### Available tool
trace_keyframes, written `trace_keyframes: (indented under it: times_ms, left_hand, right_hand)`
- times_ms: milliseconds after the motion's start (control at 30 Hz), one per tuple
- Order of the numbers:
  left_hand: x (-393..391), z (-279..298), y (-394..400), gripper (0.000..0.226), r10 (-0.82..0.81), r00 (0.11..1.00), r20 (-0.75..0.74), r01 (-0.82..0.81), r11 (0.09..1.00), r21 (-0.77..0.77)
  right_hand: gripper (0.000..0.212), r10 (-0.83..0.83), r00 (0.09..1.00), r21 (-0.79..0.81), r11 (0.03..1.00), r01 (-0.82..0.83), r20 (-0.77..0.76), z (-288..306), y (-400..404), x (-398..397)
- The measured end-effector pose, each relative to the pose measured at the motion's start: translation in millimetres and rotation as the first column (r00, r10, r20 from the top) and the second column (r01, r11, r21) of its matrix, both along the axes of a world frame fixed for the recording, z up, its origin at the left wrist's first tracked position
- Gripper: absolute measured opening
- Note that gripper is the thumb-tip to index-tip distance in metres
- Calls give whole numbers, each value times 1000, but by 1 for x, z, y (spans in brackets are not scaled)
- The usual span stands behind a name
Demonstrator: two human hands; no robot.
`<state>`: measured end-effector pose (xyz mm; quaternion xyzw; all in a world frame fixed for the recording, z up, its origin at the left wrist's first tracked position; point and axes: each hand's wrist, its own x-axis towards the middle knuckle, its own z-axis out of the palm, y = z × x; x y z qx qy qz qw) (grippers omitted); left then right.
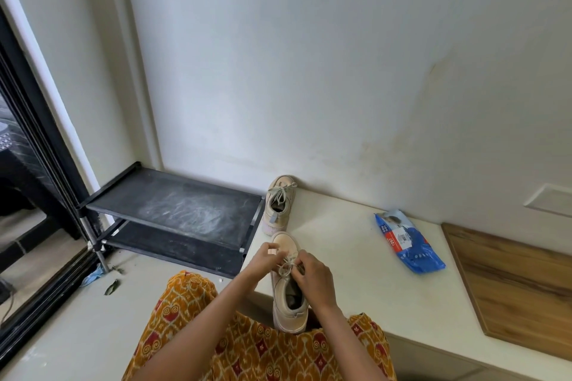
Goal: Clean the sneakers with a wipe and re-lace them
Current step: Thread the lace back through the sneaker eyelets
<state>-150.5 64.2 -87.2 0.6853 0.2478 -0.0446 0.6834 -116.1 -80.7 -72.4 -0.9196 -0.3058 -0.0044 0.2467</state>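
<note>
White ledge (356, 257) holds two sneakers (286, 284) (278, 204), one wipe pack (408, 241)

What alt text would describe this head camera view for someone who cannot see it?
Two hands, left hand and right hand, pinch the laces of a beige sneaker on a white ledge. A second sneaker and a blue wipes pack lie beyond.

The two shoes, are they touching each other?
Apart. The head view shows a strip of bare ledge between the far sneaker and the near sneaker.
</note>
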Motion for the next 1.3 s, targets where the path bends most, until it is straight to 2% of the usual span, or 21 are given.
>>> trace_keyframes:
  times_ms: [67,133,167,233,300,333,400,433,567,700,867,900,967,1033,1100,1133,1167,1233,1300]
  left_hand:
    - [-6,-2,8,50,-152,987,41,151,988,34]
    - [-11,-3,14,54,-240,970,45,235,968,89]
    - [-12,-3,15,52,-270,962,34,262,953,153]
    - [-10,-2,15,46,-318,948,14,283,862,420]
    - [-6,-5,11,39,-315,947,64,172,665,727]
    - [-5,-6,7,36,-300,946,121,78,574,815]
    - [-4,-9,1,28,-278,940,195,-45,467,883]
    - [-6,-10,-1,24,-274,936,222,-74,462,884]
    - [-16,-17,-1,19,-274,930,247,-36,597,801]
    - [-23,-17,1,23,-354,901,250,23,616,788]
    - [-12,-10,0,8,-281,922,267,11,708,706]
    - [-10,-8,2,4,-285,923,257,42,741,670]
    - [-9,-1,6,14,-334,924,186,177,806,565]
    - [-11,8,11,17,-415,905,94,325,815,479]
    - [-9,12,13,4,-446,894,39,393,824,409]
    - [-8,13,12,12,-425,904,42,381,846,373]
    - [-7,11,10,20,-375,925,53,337,880,335]
    - [-4,9,7,28,-213,973,85,186,950,252]
    - [-2,4,5,26,-110,990,93,86,969,233]
  right_hand:
    - [9,0,1000,-3,1000,0,4,-2,0,0]
    - [9,-1,1000,-3,1000,1,10,-3,0,1]
    - [8,0,1000,-3,1000,0,10,-3,0,1]
    - [8,6,1000,-8,1000,-6,5,-4,0,1]
    - [8,8,1000,-6,1000,-8,-4,-5,0,1]
    - [8,5,1000,-2,1000,-5,-10,-5,0,1]
    - [8,2,1000,11,1000,-2,-23,-5,-1,2]
    - [8,4,1000,16,1000,-4,-27,-5,-2,2]
    - [8,17,1000,25,1000,-16,-23,-6,-4,5]
    - [8,13,999,44,999,-11,-36,-9,-3,5]
    - [10,4,999,50,999,-2,-50,-11,-4,7]
    - [10,1,998,55,998,3,-61,-10,-4,8]
    - [10,-6,996,70,997,12,-88,-9,-6,9]
    - [9,-2,991,85,996,13,-131,-9,-6,9]
    - [9,21,975,128,992,7,-219,-9,-7,12]
    - [9,34,951,186,982,25,-309,-8,-10,15]
    - [10,40,912,269,960,78,-409,-7,-14,17]
    - [14,-16,833,410,866,288,-554,-8,-24,18]
    - [25,-165,802,438,766,471,-574,-9,-35,18]
